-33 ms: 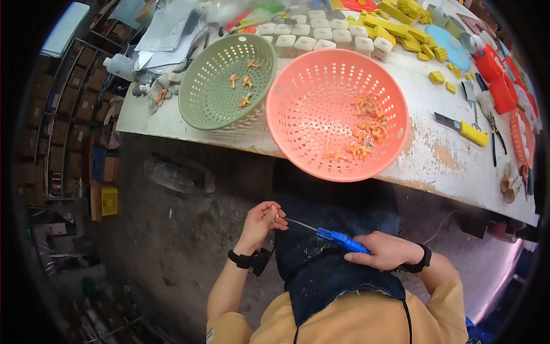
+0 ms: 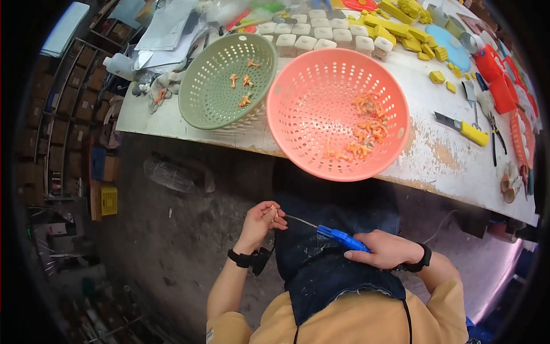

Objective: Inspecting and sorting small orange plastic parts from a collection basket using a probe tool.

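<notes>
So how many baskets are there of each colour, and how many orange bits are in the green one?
Green basket: 1
Pink basket: 1
Baskets in total: 2
Orange bits in the green basket: 4

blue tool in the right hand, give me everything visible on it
The blue tool has a bright blue, plastic-looking handle and a thin metal shaft. The right hand grips the handle's rear over the lap. It lies nearly level, the shaft pointing toward the left hand, whose fingers pinch a small orange piece at its tip. The tip's shape is too small to tell.
</notes>
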A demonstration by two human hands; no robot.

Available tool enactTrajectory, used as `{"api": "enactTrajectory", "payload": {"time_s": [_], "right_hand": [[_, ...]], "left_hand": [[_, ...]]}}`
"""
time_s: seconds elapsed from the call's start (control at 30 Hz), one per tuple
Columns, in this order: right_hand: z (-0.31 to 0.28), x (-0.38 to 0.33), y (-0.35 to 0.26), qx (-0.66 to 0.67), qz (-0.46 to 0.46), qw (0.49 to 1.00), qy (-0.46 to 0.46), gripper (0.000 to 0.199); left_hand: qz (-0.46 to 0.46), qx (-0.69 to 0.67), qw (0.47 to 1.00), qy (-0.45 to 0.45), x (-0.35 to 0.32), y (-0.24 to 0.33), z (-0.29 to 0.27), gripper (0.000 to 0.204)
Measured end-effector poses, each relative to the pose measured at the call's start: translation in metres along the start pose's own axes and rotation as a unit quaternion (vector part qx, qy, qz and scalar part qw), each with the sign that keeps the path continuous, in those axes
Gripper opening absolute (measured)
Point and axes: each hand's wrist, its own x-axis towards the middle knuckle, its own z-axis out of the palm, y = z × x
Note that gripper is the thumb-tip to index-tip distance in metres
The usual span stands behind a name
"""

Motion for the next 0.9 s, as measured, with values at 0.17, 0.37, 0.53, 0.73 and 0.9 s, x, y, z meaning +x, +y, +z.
{"api": "enactTrajectory", "payload": {"time_s": [0.17, 0.37, 0.53, 0.73, 0.9], "right_hand": [[-0.012, 0.006, -0.024, 0.048, 0.111, 0.99, -0.071, 0.05], [-0.006, 0.01, -0.016, -0.006, 0.012, 1.0, -0.013, 0.049], [-0.006, 0.008, -0.015, -0.004, -0.009, 1.0, 0.013, 0.047], [-0.011, 0.006, -0.024, 0.018, 0.057, 0.997, -0.039, 0.047], [-0.001, 0.007, -0.015, 0.003, 0.027, 0.999, -0.023, 0.047]], "left_hand": [[0.013, 0.069, 0.996, 0.049, -0.001, -0.005, -0.001, 0.012], [0.113, 0.263, 0.954, 0.089, -0.004, -0.001, 0.006, 0.012], [0.138, 0.307, 0.939, 0.077, -0.006, 0.005, 0.007, 0.014], [0.066, 0.041, 0.996, 0.039, -0.001, 0.009, 0.003, 0.013], [0.055, -0.037, 0.997, 0.038, -0.001, 0.015, 0.005, 0.014]]}}
